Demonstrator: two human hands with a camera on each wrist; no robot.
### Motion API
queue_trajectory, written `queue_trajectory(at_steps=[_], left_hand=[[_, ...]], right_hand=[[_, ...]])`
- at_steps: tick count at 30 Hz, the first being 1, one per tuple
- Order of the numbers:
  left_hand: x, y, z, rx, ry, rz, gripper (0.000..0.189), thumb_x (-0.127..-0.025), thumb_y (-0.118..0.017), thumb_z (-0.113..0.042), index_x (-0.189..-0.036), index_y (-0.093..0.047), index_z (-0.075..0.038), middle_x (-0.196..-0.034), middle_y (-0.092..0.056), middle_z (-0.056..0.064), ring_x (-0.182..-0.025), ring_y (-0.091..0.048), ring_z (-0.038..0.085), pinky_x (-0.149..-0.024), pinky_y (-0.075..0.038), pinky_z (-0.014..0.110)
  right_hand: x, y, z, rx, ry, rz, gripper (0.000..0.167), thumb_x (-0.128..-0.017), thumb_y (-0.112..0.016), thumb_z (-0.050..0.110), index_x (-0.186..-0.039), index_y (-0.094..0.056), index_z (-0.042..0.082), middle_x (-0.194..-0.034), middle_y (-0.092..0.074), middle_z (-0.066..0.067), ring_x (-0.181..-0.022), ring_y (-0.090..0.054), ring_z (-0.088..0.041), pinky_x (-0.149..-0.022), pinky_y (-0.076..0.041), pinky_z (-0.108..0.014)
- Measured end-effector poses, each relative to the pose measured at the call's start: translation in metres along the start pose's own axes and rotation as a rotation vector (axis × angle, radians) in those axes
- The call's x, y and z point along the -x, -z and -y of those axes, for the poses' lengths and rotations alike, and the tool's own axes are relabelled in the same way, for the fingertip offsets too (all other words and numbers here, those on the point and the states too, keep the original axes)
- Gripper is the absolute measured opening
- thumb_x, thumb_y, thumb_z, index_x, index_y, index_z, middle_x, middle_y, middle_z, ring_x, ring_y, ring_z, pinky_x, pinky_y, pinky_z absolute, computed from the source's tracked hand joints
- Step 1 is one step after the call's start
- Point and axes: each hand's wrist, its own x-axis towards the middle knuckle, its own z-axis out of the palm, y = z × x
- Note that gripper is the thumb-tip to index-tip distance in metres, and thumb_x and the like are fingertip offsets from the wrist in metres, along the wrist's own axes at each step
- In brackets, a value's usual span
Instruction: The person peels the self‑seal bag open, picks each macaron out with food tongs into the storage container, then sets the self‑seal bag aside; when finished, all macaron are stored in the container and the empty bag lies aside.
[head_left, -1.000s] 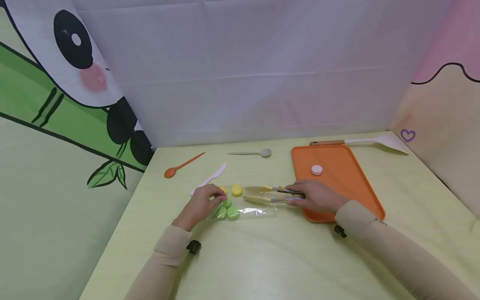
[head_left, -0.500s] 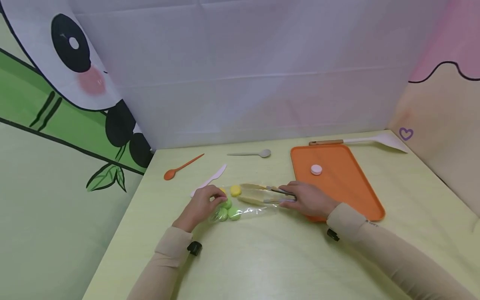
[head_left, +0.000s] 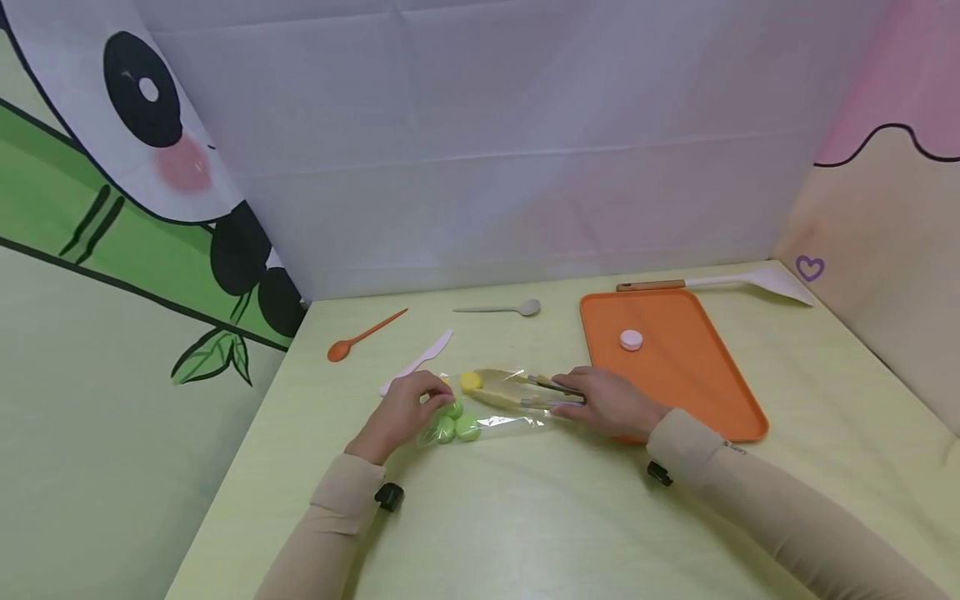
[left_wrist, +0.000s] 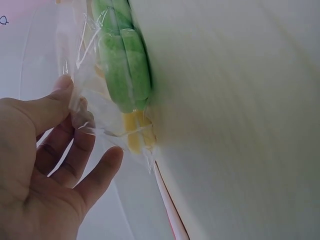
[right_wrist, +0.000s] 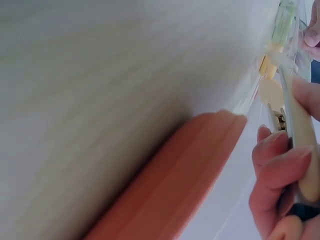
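Note:
My left hand pinches the edge of a clear plastic bag between thumb and fingers. Inside the bag are several green macarons and yellow macarons; the left wrist view shows a green macaron close up, above a yellow macaron. My right hand grips a pair of tongs with cream tips and metal arms. The tips lie within the bag's outline, spread at either side of the nearer yellow macaron. Fingers of my left hand partly hide another yellow macaron.
An orange tray bearing a pink macaron stands right of the bag, under my right forearm. Behind it lies a white spatula with a brown handle. Toward the back are a pink knife, an orange spoon and a grey spoon.
My right hand has moved left with the tongs, bringing their tips up to the yellow macaron. My left hand keeps its hold on the bag in the same place.

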Motion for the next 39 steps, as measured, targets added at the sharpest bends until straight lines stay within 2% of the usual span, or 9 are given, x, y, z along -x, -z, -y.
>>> queue_trajectory(at_steps=[13, 17, 20, 24, 28, 30, 33, 37, 39], left_hand=[[-0.002, -0.003, -0.002, 0.002, 0.023, -0.017, 0.007, -0.089, -0.075, -0.015, -0.092, -0.075, -0.008, -0.091, -0.07, -0.001, -0.089, -0.067, 0.016, -0.082, -0.057, 0.039], [-0.003, -0.005, -0.003, 0.008, 0.027, -0.021, 0.007, -0.09, -0.074, -0.015, -0.092, -0.075, -0.008, -0.091, -0.07, -0.001, -0.088, -0.066, 0.016, -0.082, -0.057, 0.04], [-0.004, -0.006, -0.004, 0.012, 0.03, -0.026, 0.005, -0.089, -0.075, -0.013, -0.092, -0.075, -0.008, -0.091, -0.07, -0.001, -0.088, -0.066, 0.016, -0.081, -0.057, 0.04], [-0.006, -0.006, -0.005, 0.018, 0.037, -0.032, 0.005, -0.089, -0.075, -0.011, -0.093, -0.075, -0.008, -0.091, -0.07, -0.001, -0.088, -0.066, 0.017, -0.082, -0.057, 0.04], [-0.008, -0.006, -0.006, 0.014, 0.054, -0.026, 0.006, -0.089, -0.075, -0.013, -0.093, -0.075, -0.01, -0.091, -0.07, -0.002, -0.089, -0.066, 0.016, -0.083, -0.057, 0.039], [-0.008, -0.005, -0.007, 0.012, 0.06, -0.027, 0.005, -0.089, -0.075, -0.013, -0.093, -0.075, -0.01, -0.092, -0.07, -0.002, -0.09, -0.066, 0.016, -0.084, -0.057, 0.039], [-0.009, -0.005, -0.008, 0.004, 0.061, -0.031, 0.005, -0.089, -0.075, -0.013, -0.093, -0.075, -0.01, -0.092, -0.071, -0.002, -0.09, -0.066, 0.016, -0.084, -0.057, 0.04], [-0.01, -0.005, -0.007, 0.005, 0.06, -0.032, 0.005, -0.089, -0.075, -0.012, -0.093, -0.075, -0.009, -0.092, -0.071, -0.001, -0.089, -0.066, 0.016, -0.084, -0.056, 0.04], [-0.01, -0.005, -0.007, 0.006, 0.061, -0.03, 0.005, -0.089, -0.075, -0.012, -0.094, -0.075, -0.009, -0.092, -0.071, -0.002, -0.089, -0.066, 0.016, -0.084, -0.056, 0.04]], right_hand=[[0.002, 0.008, -0.01, -0.011, 0.034, 0.011, 0.059, -0.097, -0.063, 0.046, -0.141, -0.056, 0.007, -0.12, -0.065, -0.004, -0.107, -0.062, -0.021, -0.093, -0.051, -0.043], [0.01, 0.013, -0.016, -0.018, 0.027, 0.028, 0.059, -0.097, -0.063, 0.046, -0.141, -0.056, 0.009, -0.121, -0.065, -0.003, -0.108, -0.061, -0.02, -0.094, -0.05, -0.043], [0.022, 0.018, -0.025, -0.021, 0.005, 0.037, 0.058, -0.097, -0.062, 0.048, -0.141, -0.056, 0.011, -0.122, -0.063, -0.001, -0.108, -0.06, -0.018, -0.094, -0.05, -0.042], [0.042, 0.027, -0.042, -0.024, 0.014, 0.011, 0.055, -0.096, -0.063, 0.05, -0.138, -0.06, 0.015, -0.121, -0.063, 0.003, -0.106, -0.059, -0.014, -0.091, -0.05, -0.04], [0.064, 0.039, -0.063, -0.028, 0.043, -0.043, 0.041, -0.094, -0.066, 0.048, -0.128, -0.066, 0.025, -0.105, -0.062, 0.014, -0.093, -0.057, -0.007, -0.081, -0.049, -0.03], [0.074, 0.046, -0.073, -0.039, 0.06, -0.069, 0.035, -0.096, -0.066, 0.043, -0.125, -0.067, 0.024, -0.1, -0.062, 0.016, -0.088, -0.055, -0.006, -0.077, -0.046, -0.027], [0.09, 0.059, -0.087, -0.033, 0.018, -0.099, 0.037, -0.096, -0.066, 0.041, -0.127, -0.067, 0.021, -0.103, -0.063, 0.013, -0.088, -0.055, -0.008, -0.074, -0.045, -0.026], [0.111, 0.078, -0.105, -0.004, -0.103, -0.118, 0.048, -0.094, -0.067, 0.044, -0.132, -0.064, 0.014, -0.107, -0.064, 0.003, -0.088, -0.053, -0.016, -0.069, -0.042, -0.027], [0.12, 0.086, -0.114, 0.009, -0.148, -0.127, 0.05, -0.094, -0.068, 0.044, -0.132, -0.064, 0.012, -0.103, -0.064, 0.0, -0.086, -0.052, -0.018, -0.067, -0.04, -0.026]])
